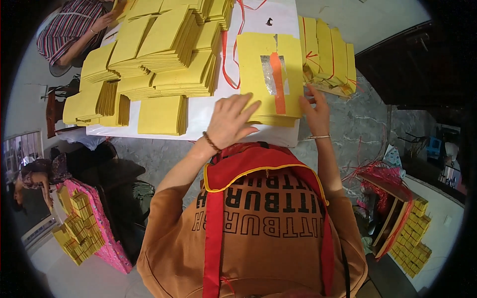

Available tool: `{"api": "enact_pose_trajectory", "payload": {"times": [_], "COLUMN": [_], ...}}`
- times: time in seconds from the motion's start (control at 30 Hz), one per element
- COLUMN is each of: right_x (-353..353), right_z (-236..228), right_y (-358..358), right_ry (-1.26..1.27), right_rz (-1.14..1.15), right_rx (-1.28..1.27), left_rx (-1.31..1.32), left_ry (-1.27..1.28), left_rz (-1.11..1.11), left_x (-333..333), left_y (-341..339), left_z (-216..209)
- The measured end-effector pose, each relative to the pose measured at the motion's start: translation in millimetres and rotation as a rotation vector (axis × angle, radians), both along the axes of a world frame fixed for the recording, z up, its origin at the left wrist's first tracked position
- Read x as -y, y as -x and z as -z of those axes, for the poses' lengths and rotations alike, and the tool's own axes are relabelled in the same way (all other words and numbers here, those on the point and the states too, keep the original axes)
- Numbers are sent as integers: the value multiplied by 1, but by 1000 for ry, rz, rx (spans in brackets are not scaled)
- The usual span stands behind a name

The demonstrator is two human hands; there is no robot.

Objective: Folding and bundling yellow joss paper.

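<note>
Main stack: the yellow paper stack (253, 74) lies at the near right of the table (198, 119), directly in front of the person, probably so both hands can reach its sides.
Left hand: the left hand (231, 113) is wide, fingers spread and thumb apart, at the stack's near left corner; it grips nothing, and seems placed to steady that edge.
Right hand: the right hand (315, 107) is loosely open with bent fingers beside the right edge; I cannot tell whether it presses on the paper.
Top sheet: matte yellow and rectangular, with a shiny silver patch (268, 74) and a long, flat orange strip (278, 84) running near to far over it.
Left piles: folded yellow wads (164, 39), layered in overlapping heaps, their thin leaves showing at the sides; the heaping likely saves table space.
Ribbon: a narrow red ribbon (224, 54) curves loosely between piles and stack, within easy reach.
Right bundles: yellow blocks (324, 49) beyond the table's right edge, crossed by thin red ties that presumably hold the leaves together.
</note>
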State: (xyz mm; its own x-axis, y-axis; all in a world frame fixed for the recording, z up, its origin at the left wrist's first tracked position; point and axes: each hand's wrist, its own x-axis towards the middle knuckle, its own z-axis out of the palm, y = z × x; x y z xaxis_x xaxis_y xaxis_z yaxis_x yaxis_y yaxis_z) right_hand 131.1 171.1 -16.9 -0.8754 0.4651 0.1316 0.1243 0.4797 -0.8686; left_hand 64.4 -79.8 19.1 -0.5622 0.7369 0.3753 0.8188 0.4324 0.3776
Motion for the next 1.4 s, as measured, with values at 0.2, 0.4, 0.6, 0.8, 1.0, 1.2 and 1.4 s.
{"api": "enact_pose_trajectory", "payload": {"times": [0.2,0.4,0.6,0.8,1.0,1.2,1.4], "right_x": [-4,-1,13,5,-34,-8,1], "right_z": [-2,-14,-61,-70,-45,-12,-15], "right_y": [7,18,46,63,40,-3,-7], "right_ry": [259,441,947,913,718,644,608], "right_rz": [-49,-199,-267,-336,-56,-6,-130], "right_rx": [-51,46,57,3,-10,133,-61], "left_rx": [44,-32,-53,-78,-177,-215,-211], "left_ry": [30,111,30,-220,-260,57,120], "left_rz": [78,78,-43,-69,33,103,216], "left_x": [-14,-25,-41,-43,-41,-45,-44], "left_y": [15,14,11,49,66,35,40], "left_z": [14,-4,-10,-7,-20,6,10]}}
